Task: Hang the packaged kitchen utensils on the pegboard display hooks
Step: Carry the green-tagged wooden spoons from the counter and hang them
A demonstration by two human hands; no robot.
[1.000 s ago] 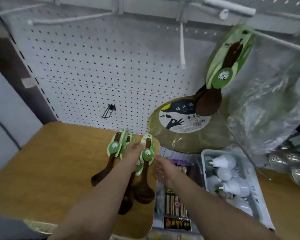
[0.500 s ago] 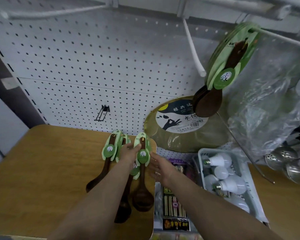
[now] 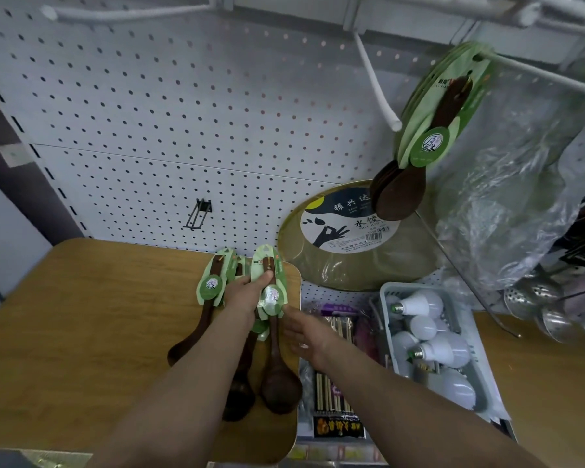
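Spoons in green card sleeves lie fanned on the wooden board below the pegboard, seen from the head camera looking down over both forearms. The left hand sits among them, its fingers curled round the front wooden spoon, with the thumb pressed on the upper part of that spoon's green card; the dark bowl of the spoon hangs toward the camera near the board's right edge. Two more packaged spoons rest just to the left of that hand, their bowls partly hidden under the forearm. The right hand hovers just beside the held spoon's card, fingers loosely spread and holding nothing; whether a fingertip touches the card I cannot tell.

Up to the right, a bunch of hung spoons in the same green cards dangles from a long white hook. A second white peg juts out bare next to it, and a small black hook sits lower on the pegboard. A round golden tray with a printed label leans against the wall. A grey basket of light bulbs stands on the right, with packets of sticks between it and the board, and metal ladles at far right.
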